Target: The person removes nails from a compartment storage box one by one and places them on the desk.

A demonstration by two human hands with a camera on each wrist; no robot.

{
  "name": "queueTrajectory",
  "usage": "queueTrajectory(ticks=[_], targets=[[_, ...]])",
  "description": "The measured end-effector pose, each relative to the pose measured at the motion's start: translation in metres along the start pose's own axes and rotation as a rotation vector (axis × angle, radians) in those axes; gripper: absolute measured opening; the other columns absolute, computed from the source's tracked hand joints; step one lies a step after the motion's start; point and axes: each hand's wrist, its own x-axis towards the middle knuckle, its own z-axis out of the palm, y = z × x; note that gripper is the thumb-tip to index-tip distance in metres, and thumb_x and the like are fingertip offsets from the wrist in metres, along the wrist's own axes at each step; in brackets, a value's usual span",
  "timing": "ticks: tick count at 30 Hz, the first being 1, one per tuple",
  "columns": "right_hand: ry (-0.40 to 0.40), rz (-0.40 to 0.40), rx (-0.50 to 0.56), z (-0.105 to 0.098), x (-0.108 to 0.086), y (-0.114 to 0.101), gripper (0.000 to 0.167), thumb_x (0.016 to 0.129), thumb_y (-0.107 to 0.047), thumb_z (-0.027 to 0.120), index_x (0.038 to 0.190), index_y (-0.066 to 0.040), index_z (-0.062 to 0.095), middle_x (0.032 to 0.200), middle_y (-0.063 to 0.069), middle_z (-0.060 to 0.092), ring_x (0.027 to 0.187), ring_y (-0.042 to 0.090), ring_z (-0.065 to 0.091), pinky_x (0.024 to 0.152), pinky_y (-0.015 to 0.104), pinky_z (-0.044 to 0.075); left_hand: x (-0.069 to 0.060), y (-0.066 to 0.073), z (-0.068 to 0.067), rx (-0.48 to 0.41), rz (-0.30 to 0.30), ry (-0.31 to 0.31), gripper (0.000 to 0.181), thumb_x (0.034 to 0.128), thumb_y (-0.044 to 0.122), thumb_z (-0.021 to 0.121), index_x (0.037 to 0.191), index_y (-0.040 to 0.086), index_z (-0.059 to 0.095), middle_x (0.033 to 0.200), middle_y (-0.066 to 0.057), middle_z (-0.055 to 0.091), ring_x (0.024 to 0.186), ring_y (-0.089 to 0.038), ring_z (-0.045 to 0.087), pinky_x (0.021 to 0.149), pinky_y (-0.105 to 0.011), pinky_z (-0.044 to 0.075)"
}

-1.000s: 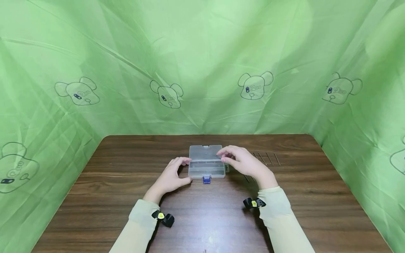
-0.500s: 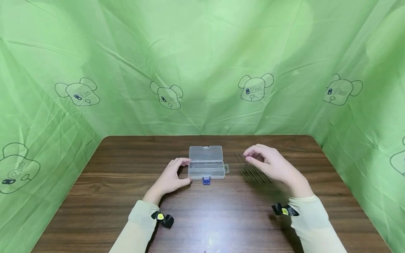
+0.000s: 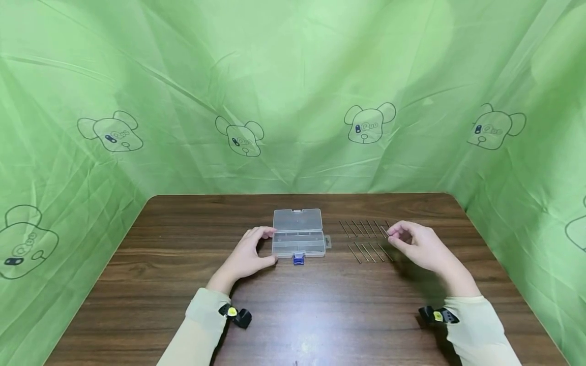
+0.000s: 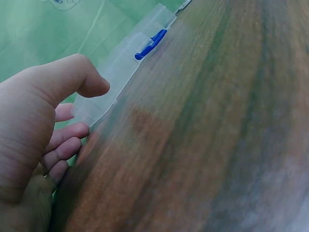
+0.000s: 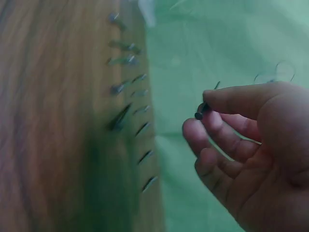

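Observation:
A clear plastic compartment box (image 3: pixel 298 237) with a blue latch (image 3: pixel 298 259) lies on the table, its lid (image 3: pixel 297 220) tipped back. My left hand (image 3: pixel 244 258) holds the box by its left end, thumb at the front corner and fingers at the side and back. In the left wrist view the thumb (image 4: pixel 94 87) bends over the box's front wall (image 4: pixel 120 72). My right hand (image 3: pixel 418 245) is at the right end of the nails. Thumb and index finger pinch one nail (image 5: pixel 200 113), head towards the right wrist camera, raised off the table.
Several nails lie slanted in two rows right of the box, a back row (image 3: pixel 355 228) and a front row (image 3: pixel 366 253). A small clear hanging tab (image 3: pixel 327 242) sticks out from the box's right side. Green cloth (image 3: pixel 293 101) surrounds the wooden table (image 3: pixel 183 223).
My right hand has moved right, from over the box to the far end of the nail rows, and now pinches a nail. My left hand has stayed at the box.

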Motion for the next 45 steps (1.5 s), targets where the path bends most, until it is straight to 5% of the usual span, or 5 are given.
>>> queueTrajectory(ticks=[7, 18, 33, 45], targets=[[-0.107, 0.102, -0.002, 0.004, -0.005, 0.027, 0.012, 0.098, -0.012, 0.077, 0.109, -0.008, 0.076, 0.09, -0.003, 0.071, 0.062, 0.006, 0.058, 0.063, 0.028, 0.049, 0.0, 0.0, 0.001, -0.001, 0.0, -0.006, 0.069, 0.0834, 0.019, 0.088, 0.147, 0.012, 0.062, 0.133, -0.004, 0.065, 0.127, -0.026, 0.057, 0.112, -0.051, 0.045], [-0.164, 0.086, 0.003, 0.01, -0.003, 0.045, 0.014, 0.091, -0.011, 0.08, 0.104, -0.012, 0.077, 0.083, -0.008, 0.069, 0.068, 0.005, 0.059, 0.068, 0.028, 0.048, -0.002, -0.003, -0.001, 0.006, -0.001, -0.008, 0.069, 0.0843, 0.019, 0.088, 0.147, 0.012, 0.062, 0.132, -0.003, 0.065, 0.127, -0.026, 0.057, 0.113, -0.051, 0.044], [-0.192, 0.078, 0.005, 0.007, -0.005, 0.042, 0.018, 0.086, -0.008, 0.081, 0.103, -0.012, 0.076, 0.083, -0.009, 0.069, 0.07, 0.003, 0.059, 0.069, 0.027, 0.048, 0.0, 0.0, -0.001, 0.007, 0.0, -0.011, 0.07, 0.0838, 0.02, 0.087, 0.148, 0.011, 0.061, 0.132, -0.003, 0.065, 0.128, -0.026, 0.057, 0.114, -0.051, 0.044], [-0.2, 0.089, -0.084, -0.011, -0.007, 0.016, 0.017, 0.096, -0.022, 0.083, 0.106, -0.01, 0.075, 0.087, -0.008, 0.07, 0.069, 0.008, 0.059, 0.07, 0.031, 0.049, -0.001, -0.002, 0.0, 0.006, 0.012, -0.004, 0.07, 0.0838, 0.02, 0.087, 0.148, 0.01, 0.062, 0.132, -0.004, 0.066, 0.127, -0.026, 0.057, 0.113, -0.051, 0.044]])
